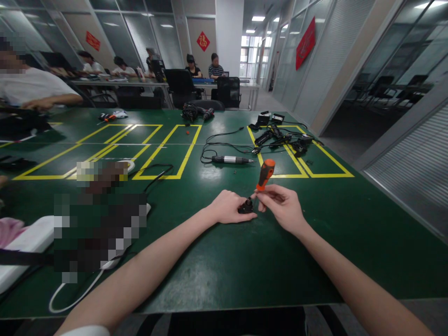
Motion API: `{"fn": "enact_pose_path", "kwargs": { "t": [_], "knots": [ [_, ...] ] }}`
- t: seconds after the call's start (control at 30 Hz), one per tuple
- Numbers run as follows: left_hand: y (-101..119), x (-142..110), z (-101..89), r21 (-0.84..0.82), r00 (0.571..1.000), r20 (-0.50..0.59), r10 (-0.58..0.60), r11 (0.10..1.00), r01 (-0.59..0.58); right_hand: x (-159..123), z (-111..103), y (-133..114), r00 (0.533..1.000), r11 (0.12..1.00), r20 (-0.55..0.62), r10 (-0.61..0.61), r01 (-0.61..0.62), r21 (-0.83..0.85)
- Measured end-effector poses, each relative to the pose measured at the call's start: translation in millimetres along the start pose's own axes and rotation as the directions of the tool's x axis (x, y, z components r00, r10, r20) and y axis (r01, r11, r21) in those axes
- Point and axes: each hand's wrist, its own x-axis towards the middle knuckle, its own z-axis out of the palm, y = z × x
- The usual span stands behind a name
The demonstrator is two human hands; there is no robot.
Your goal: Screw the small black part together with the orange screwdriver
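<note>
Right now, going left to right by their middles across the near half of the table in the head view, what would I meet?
White bar → left hand → small black part → orange-and-black screwdriver → right hand.

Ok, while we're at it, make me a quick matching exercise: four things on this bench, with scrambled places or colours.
Things
1. screwdriver
2. small black part
3. corded tool
4. tape lines

Places or colours
A. yellow, on the green table
B. held in the left hand
C. lying beyond both hands, silver and black
D. in the right hand, orange-and-black handle upward

Pairs: 1-D, 2-B, 3-C, 4-A
</note>
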Motion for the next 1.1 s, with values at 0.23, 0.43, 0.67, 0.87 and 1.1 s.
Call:
{"fn": "enact_pose_path", "kwargs": {
  "t": [0.23, 0.43, 0.67, 0.87, 1.1],
  "knots": [
    [0.4, -0.4, -1.8, -0.01, 1.0, 0.0, 0.009, 1.0, -0.009, -1.1, 2.1, -1.8, 0.998, 0.995, 0.007, -0.069, 0.07, -0.068],
    [0.3, -0.4, -2.0, -0.006, 1.0, 0.01, 0.001, 1.0, -0.001, -1.5, -1.4, -2.9, 0.998, 0.985, 0.002, -0.07, 0.069, -0.155],
    [1.5, 0.7, -2.4, -0.002, 1.0, 0.019, 0.002, 1.0, -0.002, -3.0, -0.6, 2.1, 0.992, 0.972, 0.02, -0.128, 0.129, -0.196],
    [1.7, 0.5, -3.5, -0.003, 1.0, 0.018, 0.001, 1.0, -0.001, -1.3, -2.8, -2.5, 0.993, 0.967, 0.003, -0.118, 0.115, -0.226],
    [0.8, 0.2, -0.9, -0.002, 1.0, 0.01, -0.007, 1.0, 0.007, -2.0, -2.1, 0.6, 0.997, 0.989, 0.039, -0.063, 0.068, -0.13]
  ]
}}
